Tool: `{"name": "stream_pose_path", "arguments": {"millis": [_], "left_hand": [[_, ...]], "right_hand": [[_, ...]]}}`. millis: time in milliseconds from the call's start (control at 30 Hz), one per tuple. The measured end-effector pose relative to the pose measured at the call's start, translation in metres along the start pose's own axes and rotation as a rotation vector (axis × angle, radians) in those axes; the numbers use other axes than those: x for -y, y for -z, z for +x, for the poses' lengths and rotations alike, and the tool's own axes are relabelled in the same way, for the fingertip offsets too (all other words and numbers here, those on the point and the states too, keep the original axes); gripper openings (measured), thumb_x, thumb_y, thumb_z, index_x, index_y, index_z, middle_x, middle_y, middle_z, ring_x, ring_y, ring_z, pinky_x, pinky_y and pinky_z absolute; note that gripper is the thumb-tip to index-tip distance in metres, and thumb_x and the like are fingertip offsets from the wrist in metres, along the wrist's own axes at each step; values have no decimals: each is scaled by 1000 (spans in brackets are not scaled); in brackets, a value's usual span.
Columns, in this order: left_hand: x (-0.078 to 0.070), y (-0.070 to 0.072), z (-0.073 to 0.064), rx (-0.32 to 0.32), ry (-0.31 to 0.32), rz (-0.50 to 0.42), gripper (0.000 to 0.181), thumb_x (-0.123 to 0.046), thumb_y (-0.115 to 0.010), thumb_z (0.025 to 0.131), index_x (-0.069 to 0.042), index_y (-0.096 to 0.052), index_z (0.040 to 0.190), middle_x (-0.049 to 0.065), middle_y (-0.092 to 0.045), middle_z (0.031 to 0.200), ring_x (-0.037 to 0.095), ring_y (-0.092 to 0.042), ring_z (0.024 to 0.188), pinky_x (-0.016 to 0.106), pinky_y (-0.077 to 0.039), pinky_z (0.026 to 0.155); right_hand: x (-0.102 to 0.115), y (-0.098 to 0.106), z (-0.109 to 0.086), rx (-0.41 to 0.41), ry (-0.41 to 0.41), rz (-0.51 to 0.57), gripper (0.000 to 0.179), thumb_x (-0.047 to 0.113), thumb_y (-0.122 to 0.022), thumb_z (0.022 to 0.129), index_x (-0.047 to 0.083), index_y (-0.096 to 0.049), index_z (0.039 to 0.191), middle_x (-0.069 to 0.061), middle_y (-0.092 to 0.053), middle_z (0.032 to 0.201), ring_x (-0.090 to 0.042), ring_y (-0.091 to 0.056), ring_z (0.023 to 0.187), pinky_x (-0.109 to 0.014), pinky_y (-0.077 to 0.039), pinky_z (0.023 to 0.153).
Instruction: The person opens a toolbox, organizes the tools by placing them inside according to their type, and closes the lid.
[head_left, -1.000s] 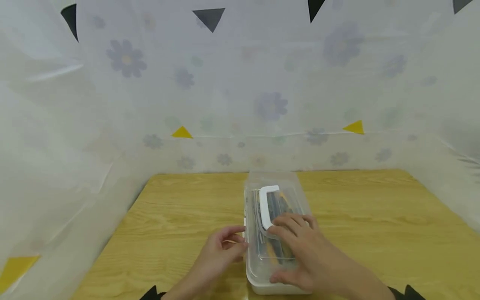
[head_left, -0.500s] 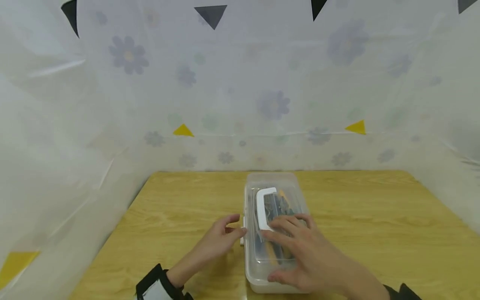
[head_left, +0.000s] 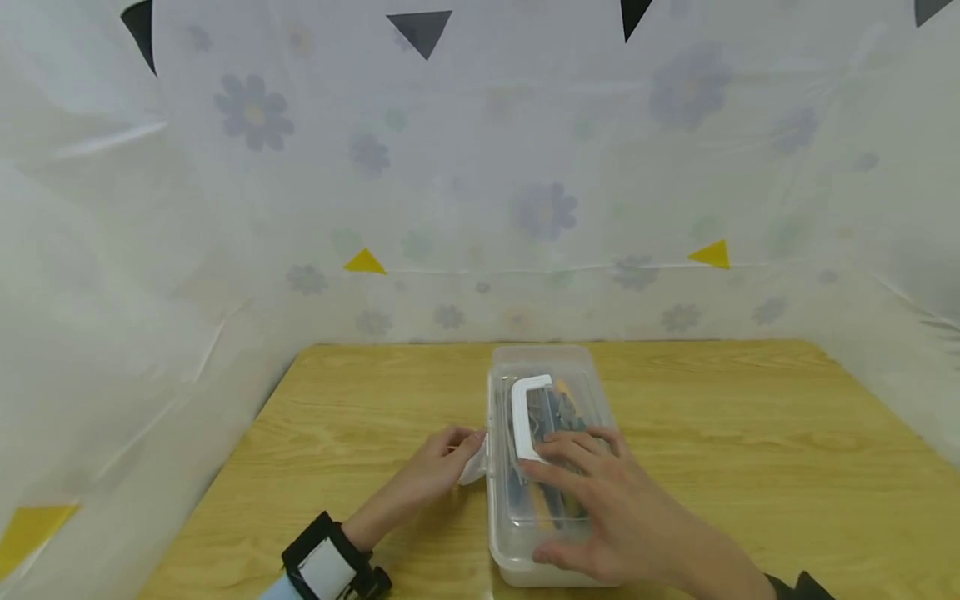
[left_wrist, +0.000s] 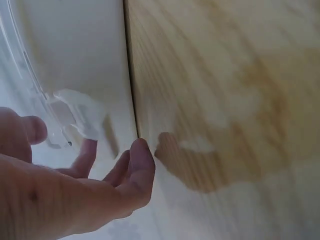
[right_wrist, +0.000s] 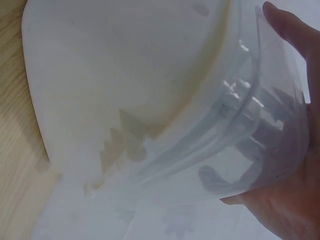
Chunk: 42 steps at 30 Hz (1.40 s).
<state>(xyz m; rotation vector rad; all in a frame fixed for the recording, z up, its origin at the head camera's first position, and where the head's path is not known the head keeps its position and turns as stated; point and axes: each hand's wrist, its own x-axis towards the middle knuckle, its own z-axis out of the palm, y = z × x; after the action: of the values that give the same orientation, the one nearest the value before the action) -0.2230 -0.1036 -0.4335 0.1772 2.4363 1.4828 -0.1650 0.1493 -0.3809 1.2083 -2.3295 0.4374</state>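
Note:
A long clear-lidded plastic box (head_left: 525, 542) stands on the table, its lid closed down. On the lid lies a folded white handle (head_left: 522, 417); dark and orange things show blurred through the plastic. My left hand (head_left: 431, 471) is at the box's left side, where a white latch (head_left: 474, 467) stands swung out from the wall. In the left wrist view a fingertip meets the lower edge of that latch (left_wrist: 82, 112), while the thumb is apart from it. My right hand (head_left: 607, 500) rests spread over the near half of the lid, thumb toward the near end.
The wooden table (head_left: 375, 400) reaches back to a pale flowered curtain (head_left: 480, 167), which also hangs at both sides. Yellow and black triangles mark the curtain. A black-strapped device (head_left: 330, 554) sits on the left wrist.
The left hand has shifted along the box's left side, and the white latch there now stands swung outward. The right hand has stayed on the lid.

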Motion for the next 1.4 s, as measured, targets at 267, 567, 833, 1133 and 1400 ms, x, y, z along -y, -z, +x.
{"name": "stream_pose_path", "arguments": {"millis": [267,567,833,1133,1400], "left_hand": [[-9,3,-5,-182,-16,-265,45,-41,-52,95,-7,-59,123,11,-61,115,17,-59,95,34,-54,78],[-17,0,-10,-41,-19,-495,53,-42,-53,95,-12,-46,137,15,-58,126,22,-63,108,44,-52,90],[-21,-4,-6,-56,-36,-520,49,-36,-61,91,-10,-52,132,17,-60,122,21,-67,100,42,-54,86],[-17,-11,-4,-120,-24,-392,47,-38,-66,87,-12,-59,125,17,-55,126,18,-65,97,34,-56,80],[-15,-17,-4,-132,-60,-345,41,-36,-66,88,-11,-62,120,16,-59,119,18,-66,91,35,-57,75]], "right_hand": [[-3,0,0,-9,6,-14,69,63,-70,72,25,-59,128,3,-57,123,-17,-52,114,-47,-32,91],[-3,1,-1,-10,-3,-13,69,63,-70,72,25,-59,128,2,-57,124,-16,-52,115,-48,-33,91],[-5,0,-1,-15,12,-23,70,63,-70,71,24,-59,128,3,-56,124,-18,-51,116,-48,-33,92],[-4,-4,-1,-11,-2,-27,72,66,-69,71,25,-58,130,5,-56,124,-13,-51,116,-51,-34,92],[-6,-3,-4,-9,2,-41,72,66,-68,71,25,-58,130,5,-56,124,-13,-50,117,-48,-32,93]]}}
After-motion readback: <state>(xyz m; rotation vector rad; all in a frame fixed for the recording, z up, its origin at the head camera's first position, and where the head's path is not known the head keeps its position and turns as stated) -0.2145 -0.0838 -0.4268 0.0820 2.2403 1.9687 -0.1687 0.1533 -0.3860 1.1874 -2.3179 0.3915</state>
